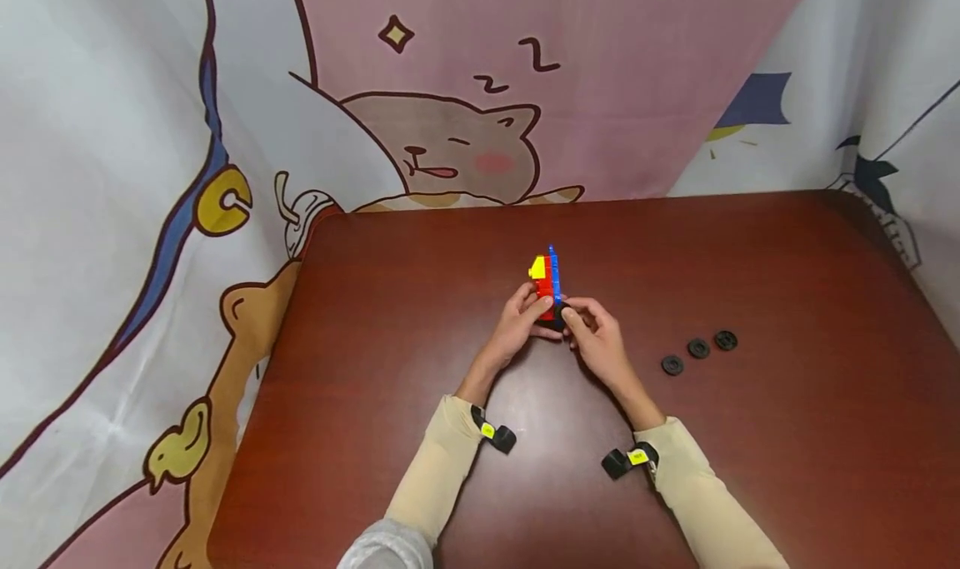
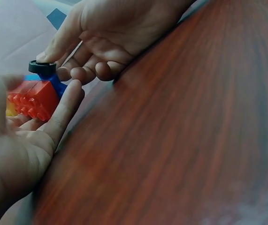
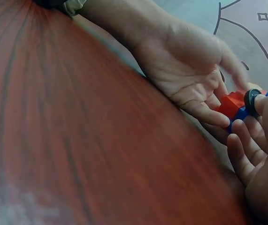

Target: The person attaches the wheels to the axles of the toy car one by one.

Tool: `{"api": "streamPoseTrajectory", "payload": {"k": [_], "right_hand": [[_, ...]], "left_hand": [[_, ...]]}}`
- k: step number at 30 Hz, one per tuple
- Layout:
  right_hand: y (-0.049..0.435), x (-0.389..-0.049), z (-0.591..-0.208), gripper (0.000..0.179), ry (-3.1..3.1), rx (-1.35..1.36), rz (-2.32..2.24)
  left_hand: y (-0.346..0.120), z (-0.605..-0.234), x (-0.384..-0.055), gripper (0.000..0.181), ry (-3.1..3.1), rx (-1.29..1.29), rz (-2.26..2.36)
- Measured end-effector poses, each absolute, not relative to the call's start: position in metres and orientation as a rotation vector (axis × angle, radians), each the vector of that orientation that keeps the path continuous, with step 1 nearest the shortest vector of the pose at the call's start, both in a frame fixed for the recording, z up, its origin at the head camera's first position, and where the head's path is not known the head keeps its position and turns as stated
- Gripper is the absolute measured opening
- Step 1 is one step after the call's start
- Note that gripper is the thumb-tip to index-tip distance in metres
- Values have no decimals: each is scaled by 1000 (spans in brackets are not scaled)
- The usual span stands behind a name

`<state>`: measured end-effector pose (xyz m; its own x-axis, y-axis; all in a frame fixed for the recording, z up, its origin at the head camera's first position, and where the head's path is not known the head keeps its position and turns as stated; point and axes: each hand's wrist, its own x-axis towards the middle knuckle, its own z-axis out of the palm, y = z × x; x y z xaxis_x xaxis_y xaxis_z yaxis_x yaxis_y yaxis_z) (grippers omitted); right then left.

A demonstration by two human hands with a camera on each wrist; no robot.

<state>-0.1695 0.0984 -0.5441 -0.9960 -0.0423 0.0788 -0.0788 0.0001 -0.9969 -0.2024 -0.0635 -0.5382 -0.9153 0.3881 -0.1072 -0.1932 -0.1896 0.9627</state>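
My left hand (image 1: 516, 326) grips a toy built of red, yellow and blue plastic bricks (image 1: 546, 279), held up over the table on its end. A small black wheel (image 2: 42, 67) sits against the blue part of the toy, shown in the left wrist view. My right hand (image 1: 602, 342) has its thumb on the face of this wheel, with its other fingers curled below, near the blue part. In the right wrist view, the red bricks (image 3: 231, 104) lie between both hands. The left fingers hide much of the toy's lower end.
Three loose black wheels (image 1: 698, 348) lie in a slanting row on the brown table (image 1: 795, 436), right of my right hand. A cartoon-printed curtain (image 1: 637, 77) hangs behind the table and along its sides.
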Motion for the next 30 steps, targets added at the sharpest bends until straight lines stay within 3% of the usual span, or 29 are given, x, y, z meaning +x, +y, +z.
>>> {"api": "streamPoseTrajectory", "payload": {"k": [10, 20, 25, 30], "right_hand": [[96, -167, -549, 18, -2183, 108, 2249], [94, -164, -517, 17, -2221, 77, 2224], [94, -169, -531, 10, -2173, 66, 2268], [96, -171, -547, 20, -2127, 111, 2276]], "left_hand": [[-64, -540, -198, 38, 1748, 230, 2140], [-63, -538, -202, 39, 1800, 265, 2139], [-64, -537, -201, 47, 1832, 253, 2099], [-66, -538, -200, 49, 1752, 265, 2135]]}}
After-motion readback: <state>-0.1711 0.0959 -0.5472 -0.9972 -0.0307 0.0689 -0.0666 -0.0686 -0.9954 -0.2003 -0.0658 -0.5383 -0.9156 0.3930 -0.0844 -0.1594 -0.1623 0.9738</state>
